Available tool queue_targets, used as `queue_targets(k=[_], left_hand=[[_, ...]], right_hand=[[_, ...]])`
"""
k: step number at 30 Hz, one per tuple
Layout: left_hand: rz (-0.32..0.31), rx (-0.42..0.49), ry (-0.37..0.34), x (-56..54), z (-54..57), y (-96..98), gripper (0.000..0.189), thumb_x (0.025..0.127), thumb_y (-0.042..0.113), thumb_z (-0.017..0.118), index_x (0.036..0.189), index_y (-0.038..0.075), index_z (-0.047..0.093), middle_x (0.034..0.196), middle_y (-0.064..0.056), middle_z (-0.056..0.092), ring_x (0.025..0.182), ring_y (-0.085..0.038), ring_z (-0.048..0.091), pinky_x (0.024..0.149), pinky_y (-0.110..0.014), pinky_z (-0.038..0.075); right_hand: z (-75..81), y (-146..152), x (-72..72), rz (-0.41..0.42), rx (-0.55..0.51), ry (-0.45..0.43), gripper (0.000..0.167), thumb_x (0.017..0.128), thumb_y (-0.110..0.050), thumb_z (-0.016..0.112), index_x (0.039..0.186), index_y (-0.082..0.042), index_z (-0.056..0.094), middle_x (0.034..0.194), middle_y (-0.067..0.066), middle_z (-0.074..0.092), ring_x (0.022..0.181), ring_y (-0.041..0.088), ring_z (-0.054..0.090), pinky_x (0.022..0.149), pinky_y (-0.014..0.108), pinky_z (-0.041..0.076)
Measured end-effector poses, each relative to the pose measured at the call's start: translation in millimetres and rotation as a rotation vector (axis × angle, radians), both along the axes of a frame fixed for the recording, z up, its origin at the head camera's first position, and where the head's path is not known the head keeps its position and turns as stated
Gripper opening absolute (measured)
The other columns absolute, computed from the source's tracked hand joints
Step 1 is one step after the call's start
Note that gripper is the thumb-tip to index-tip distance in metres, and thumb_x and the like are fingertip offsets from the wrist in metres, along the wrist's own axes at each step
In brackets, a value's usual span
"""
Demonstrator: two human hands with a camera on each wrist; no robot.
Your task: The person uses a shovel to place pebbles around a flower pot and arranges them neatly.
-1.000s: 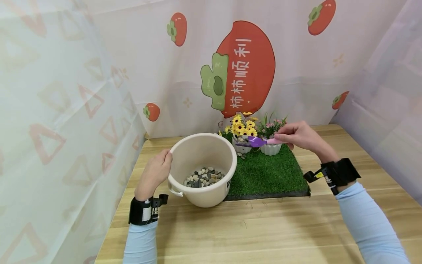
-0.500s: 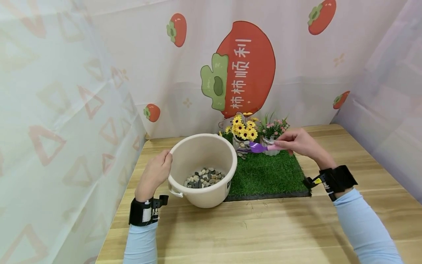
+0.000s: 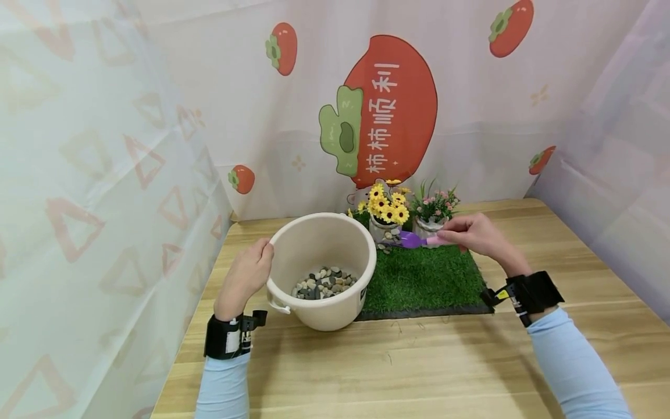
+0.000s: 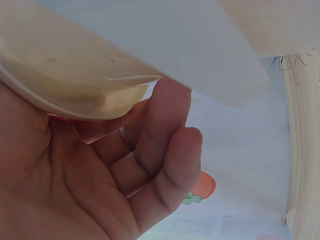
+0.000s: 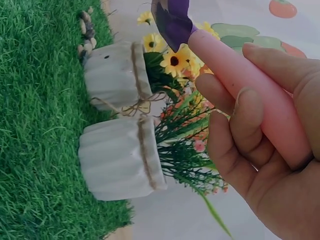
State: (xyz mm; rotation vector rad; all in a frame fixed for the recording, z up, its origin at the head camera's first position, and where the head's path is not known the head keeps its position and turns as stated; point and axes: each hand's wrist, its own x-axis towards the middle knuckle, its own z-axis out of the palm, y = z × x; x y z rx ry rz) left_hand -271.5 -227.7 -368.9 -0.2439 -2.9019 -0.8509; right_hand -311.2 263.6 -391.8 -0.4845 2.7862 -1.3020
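Observation:
My left hand (image 3: 245, 276) grips the left rim of a beige bucket (image 3: 335, 311); in the left wrist view its fingers (image 4: 170, 120) curl around the rim. A layer of mixed pebbles (image 3: 324, 282) covers part of the bucket's bottom. My right hand (image 3: 473, 235) holds a small garden trowel by its pink handle (image 5: 250, 80); its purple blade (image 3: 412, 239) points left, low over the turf in front of the flower pots. Several pebbles (image 5: 87, 32) lie on the turf beside the pot of yellow flowers (image 3: 384, 206), overlapping the blade tip in the head view.
A green artificial turf mat (image 3: 424, 282) lies on the wooden table (image 3: 398, 372) right of the bucket. A second white pot (image 5: 117, 160) with pink flowers stands beside the first. A persimmon-printed curtain (image 3: 293, 128) hangs behind.
My right hand has lowered the trowel from pot-rim height toward the turf. More of the white pots shows above it. My left hand and the bucket have stayed in place.

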Motion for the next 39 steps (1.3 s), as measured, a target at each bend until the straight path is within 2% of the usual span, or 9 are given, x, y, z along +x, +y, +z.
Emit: queue_targets(k=[6,12,28,33,39], left_hand=[[-0.004,0.01,-0.003,0.3,-3.8,0.4,0.046,0.107,0.03,0.026,0.133,0.005,0.054,0.115,-0.019,0.067,0.1,-0.033,0.066,0.085,-0.049,0.052],[-0.004,0.009,-0.005,-0.3,-6.1,0.9,0.047,0.107,0.03,0.026,0.133,0.005,0.054,0.116,-0.019,0.067,0.1,-0.034,0.066,0.085,-0.049,0.052],[0.006,0.002,-0.009,-2.1,-5.5,2.0,0.048,0.107,0.032,0.025,0.135,0.005,0.053,0.118,-0.019,0.067,0.102,-0.034,0.066,0.086,-0.05,0.052],[0.009,-0.004,-0.016,-2.4,-6.1,1.2,0.05,0.107,0.033,0.024,0.137,0.005,0.052,0.122,-0.019,0.065,0.106,-0.035,0.065,0.089,-0.051,0.051],[0.003,0.014,-0.004,-1.5,-3.5,-0.4,0.049,0.107,0.032,0.025,0.137,0.005,0.052,0.119,-0.02,0.066,0.102,-0.035,0.066,0.087,-0.051,0.052]], right_hand=[[-8.7,1,3.0,0.009,-0.026,-0.02,0.026,0.092,-0.036,0.068,0.101,-0.012,0.074,0.074,0.001,0.066,0.053,0.018,0.054,0.053,0.031,0.047],[-12.9,2,3.1,0.002,-0.051,-0.018,0.025,0.093,-0.033,0.068,0.101,-0.01,0.074,0.073,0.0,0.066,0.053,0.024,0.056,0.052,0.031,0.048],[-27.8,1,0.1,-0.037,-0.09,-0.026,0.028,0.092,-0.029,0.069,0.102,-0.003,0.073,0.074,-0.004,0.067,0.053,0.018,0.058,0.053,0.033,0.052],[-28.3,2,-1.0,-0.043,-0.086,-0.035,0.028,0.093,-0.03,0.068,0.102,-0.004,0.072,0.074,-0.005,0.066,0.053,0.016,0.057,0.054,0.033,0.052],[-24.7,2,-3.9,-0.052,-0.067,-0.047,0.029,0.093,-0.031,0.067,0.104,-0.004,0.072,0.079,-0.001,0.069,0.055,0.017,0.059,0.056,0.036,0.053]])
